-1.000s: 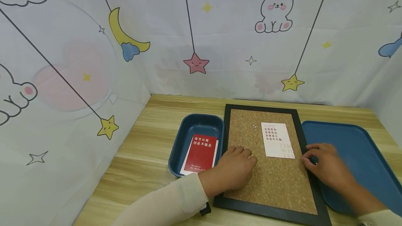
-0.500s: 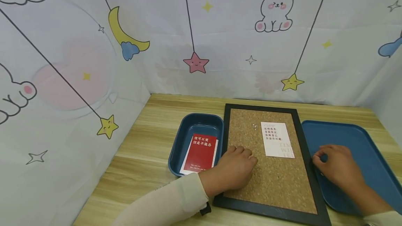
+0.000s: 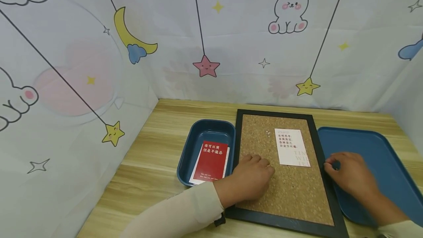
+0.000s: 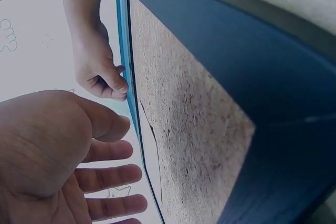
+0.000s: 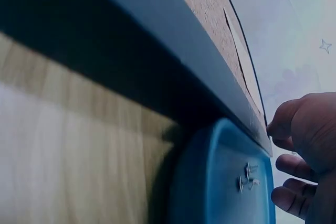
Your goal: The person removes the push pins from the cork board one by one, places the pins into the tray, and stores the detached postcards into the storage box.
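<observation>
A framed cork board (image 3: pixel 294 190) lies on the table with a white printed card (image 3: pixel 292 147) on its upper right. My left hand (image 3: pixel 252 177) is over the board's left side; the left wrist view shows its fingers (image 4: pixel 113 178) relaxed and holding nothing. Beside the black frame's right edge is my right hand (image 3: pixel 353 173), over the large blue tray (image 3: pixel 386 172). Its thumb and forefinger come together; whether anything small sits between them is hidden. Several small metal pins (image 5: pixel 248 177) lie in that tray in the right wrist view.
Left of the board stands a deeper blue tray (image 3: pixel 190 157) with a red card (image 3: pixel 211 161) on top of white paper. Tiny pale bits (image 3: pixel 268 133) are on the cork left of the white card. A patterned curtain (image 3: pixel 231 39) borders the table behind.
My right hand moved right over the large tray, then back left to the board's frame. The left hand shifted slightly right. Board and cards stay where they were.
</observation>
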`<state>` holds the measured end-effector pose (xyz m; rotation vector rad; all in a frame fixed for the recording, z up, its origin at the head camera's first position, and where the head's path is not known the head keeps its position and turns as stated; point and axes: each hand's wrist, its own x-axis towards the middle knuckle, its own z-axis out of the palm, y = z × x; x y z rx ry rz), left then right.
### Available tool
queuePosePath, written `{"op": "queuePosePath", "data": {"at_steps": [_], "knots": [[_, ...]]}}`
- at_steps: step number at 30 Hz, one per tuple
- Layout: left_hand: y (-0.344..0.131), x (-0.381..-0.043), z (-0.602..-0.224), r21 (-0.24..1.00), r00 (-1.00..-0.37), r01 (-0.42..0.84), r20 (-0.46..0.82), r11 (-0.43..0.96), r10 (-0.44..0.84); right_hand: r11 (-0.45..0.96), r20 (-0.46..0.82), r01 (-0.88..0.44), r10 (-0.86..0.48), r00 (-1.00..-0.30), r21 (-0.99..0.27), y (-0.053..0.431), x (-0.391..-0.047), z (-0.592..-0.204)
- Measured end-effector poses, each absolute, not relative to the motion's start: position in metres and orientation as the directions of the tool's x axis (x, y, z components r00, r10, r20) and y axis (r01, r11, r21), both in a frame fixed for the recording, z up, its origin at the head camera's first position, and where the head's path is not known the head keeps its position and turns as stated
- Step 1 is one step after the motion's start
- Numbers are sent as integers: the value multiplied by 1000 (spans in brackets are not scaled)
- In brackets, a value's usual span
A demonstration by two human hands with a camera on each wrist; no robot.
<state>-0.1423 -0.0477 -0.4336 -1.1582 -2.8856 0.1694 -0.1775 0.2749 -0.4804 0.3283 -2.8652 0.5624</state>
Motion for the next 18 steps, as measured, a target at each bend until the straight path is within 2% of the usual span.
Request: {"op": "queuePosePath", "data": {"at_steps": [8, 18], "knots": [[-34, -144, -434, -123, -734, 679, -105, 724, 671, 887, 242, -294, -216, -946, -355, 257, -179, -479], [-23, -143, -437, -153, -718, 696, -122, 702, 685, 881, 227, -315, -246, -942, -353, 243, -180, -479]]}}
